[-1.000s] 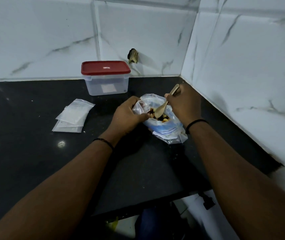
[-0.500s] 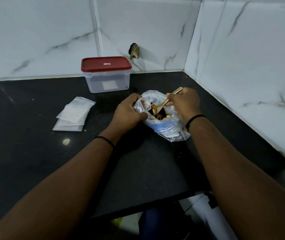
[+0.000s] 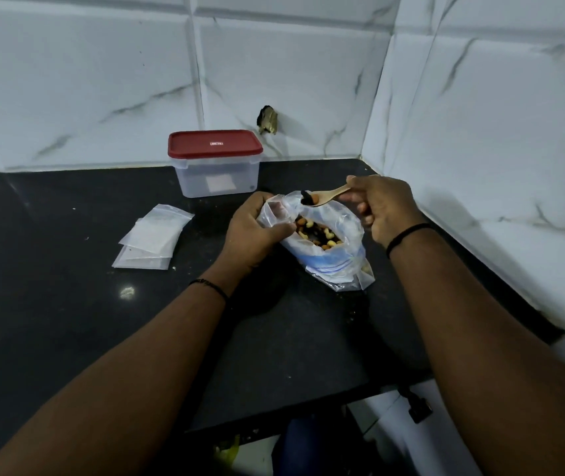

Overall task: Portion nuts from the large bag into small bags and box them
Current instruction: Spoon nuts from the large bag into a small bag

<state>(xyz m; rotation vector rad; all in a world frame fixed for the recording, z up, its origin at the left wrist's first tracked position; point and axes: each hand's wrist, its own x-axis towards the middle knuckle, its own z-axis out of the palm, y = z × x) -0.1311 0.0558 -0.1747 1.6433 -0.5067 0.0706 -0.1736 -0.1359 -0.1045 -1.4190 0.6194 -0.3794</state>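
Black polished stone countertop (image 3: 68,304) fills the near field, both bare forearms reaching in from 6 o'clock, each wrist with a thin black band. Left hand (image 3: 257,231) is clenched on the rim of the large clear plastic bag of mixed nuts (image 3: 325,249), pinching the bag mouth open at its 9 o'clock side; bag lies tilted on the counter, mouth toward 11 o'clock, blue print on its lower panel, cashews and dark pieces visible inside. Right hand (image 3: 384,207) at the bag's 2 o'clock grips the handle of a small light wooden spoon (image 3: 329,195); spoon bowl sits just above the bag mouth, loaded with a few nuts and one dark piece. Stack of small clear zip bags (image 3: 152,240) lies flat at 9 o'clock of the left hand, apart from it, looks unfilled. Farther back at 12 o'clock, clear rectangular plastic box with red lid (image 3: 215,163) stands near the wall, lid on. White marble-veined wall tiles (image 3: 102,80) behind and at 3 o'clock, a dark chipped hole (image 3: 267,120) in the back wall just right of the box.
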